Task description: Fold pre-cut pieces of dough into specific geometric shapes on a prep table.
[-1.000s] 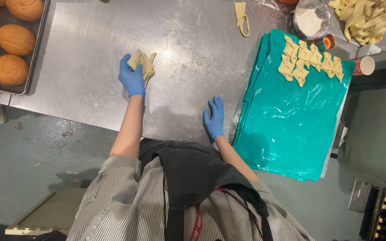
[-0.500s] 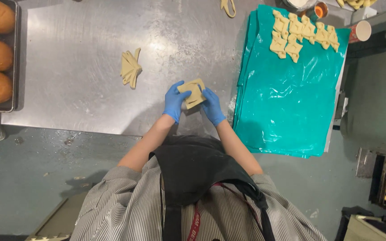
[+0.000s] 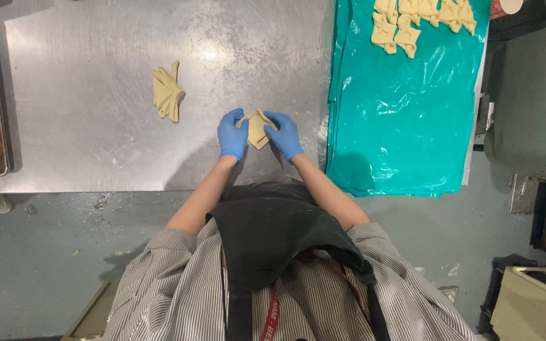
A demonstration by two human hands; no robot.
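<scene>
Dough square [image 3: 257, 129] lies flat on steel table [image 3: 96, 145], centred between left hand [image 3: 232, 134] and right hand [image 3: 284, 134], both equally near, gloved fingers curled onto its side corners.

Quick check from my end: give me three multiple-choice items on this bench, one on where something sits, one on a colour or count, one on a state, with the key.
1. Where does the pile of dough strips lie?
A. On the teal sheet
B. On the steel table, to the left of both hands
C. In the tray with the buns

2. What colour are the gloves on the hands?
A. Blue
B. White
C. Black

3. How is the dough piece held?
A. It lies alone, untouched
B. One hand lifts it above the table
C. Both hands are on it, one at each side

Key: 1 B, the pile lies on bare steel table, left of the hands. 2 A, left hand and right hand both wear blue. 3 C, the fingers of each hand rest on an edge of the piece.
</scene>
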